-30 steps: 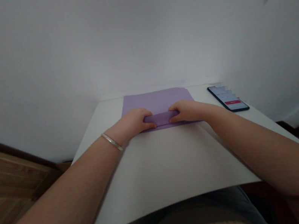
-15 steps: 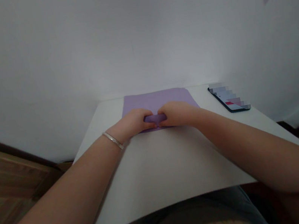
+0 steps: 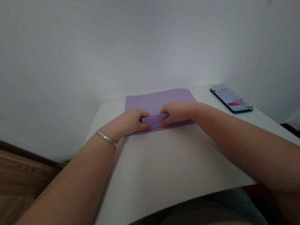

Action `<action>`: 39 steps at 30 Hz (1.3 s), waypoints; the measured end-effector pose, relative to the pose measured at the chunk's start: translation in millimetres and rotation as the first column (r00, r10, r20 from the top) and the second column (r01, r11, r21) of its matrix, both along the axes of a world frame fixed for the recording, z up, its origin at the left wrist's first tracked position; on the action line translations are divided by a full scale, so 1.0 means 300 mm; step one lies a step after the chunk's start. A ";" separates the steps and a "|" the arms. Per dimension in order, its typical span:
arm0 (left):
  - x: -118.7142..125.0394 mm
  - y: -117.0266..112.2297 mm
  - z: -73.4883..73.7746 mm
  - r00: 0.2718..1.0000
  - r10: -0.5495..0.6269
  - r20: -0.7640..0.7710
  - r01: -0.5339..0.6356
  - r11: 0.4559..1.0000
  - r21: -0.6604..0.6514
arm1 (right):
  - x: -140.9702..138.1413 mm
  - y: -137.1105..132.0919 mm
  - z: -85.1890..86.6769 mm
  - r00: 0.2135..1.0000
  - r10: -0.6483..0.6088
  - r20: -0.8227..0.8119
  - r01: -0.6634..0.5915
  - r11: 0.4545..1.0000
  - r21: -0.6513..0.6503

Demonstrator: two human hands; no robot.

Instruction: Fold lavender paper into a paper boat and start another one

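A purple sheet (image 3: 159,98), which looks like paper, lies at the far side of the white table, its near part rolled or folded over into a narrow band. My left hand (image 3: 136,120) grips the left part of that band, thumb on the near side and fingers over the top. On the right part, my right hand (image 3: 174,112) pinches it in the same way. A short stretch of the band shows between the two hands. What lies under my palms is hidden.
A phone (image 3: 232,99) with its screen lit lies on the white table (image 3: 165,167), right of the sheet. Behind the table rises a pale wall (image 3: 137,37). Wooden panelling (image 3: 4,171) stands to the left.
My hands have moved apart along the band, the left one leftward and the right one slightly to the right. More of the purple band shows between them.
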State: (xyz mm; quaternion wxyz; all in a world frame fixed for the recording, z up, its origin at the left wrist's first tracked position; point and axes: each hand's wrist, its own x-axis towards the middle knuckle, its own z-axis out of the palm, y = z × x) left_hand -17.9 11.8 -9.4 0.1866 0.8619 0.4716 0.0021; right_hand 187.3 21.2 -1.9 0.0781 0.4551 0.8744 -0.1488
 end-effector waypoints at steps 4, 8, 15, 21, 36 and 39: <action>0.001 0.004 -0.004 1.000 -0.006 -0.010 0.006 1.000 -0.017 | 0.002 0.008 -0.003 1.000 0.016 0.002 -0.016 1.000 0.014; -0.004 0.005 -0.002 1.000 0.001 -0.003 -0.001 0.998 -0.071 | 0.002 0.013 -0.004 1.000 -0.003 0.013 0.003 1.000 0.000; -0.005 -0.011 0.018 1.000 0.010 0.000 -0.010 0.993 -0.119 | 0.003 0.021 -0.007 1.000 -0.008 0.020 0.008 1.000 -0.013; 0.046 -0.031 -0.007 0.985 0.171 0.034 -0.174 0.978 0.115 | -0.030 0.022 0.024 0.999 -0.002 0.038 0.002 1.000 -0.011; 0.030 0.000 -0.062 0.982 0.182 0.055 -0.188 0.974 0.127 | 0.048 0.002 0.041 0.986 -0.125 0.111 0.125 0.992 0.004; 0.033 -0.008 -0.055 0.980 0.192 0.055 -0.197 0.973 0.118 | 0.096 0.003 0.035 0.979 -0.167 0.117 0.170 0.985 -0.015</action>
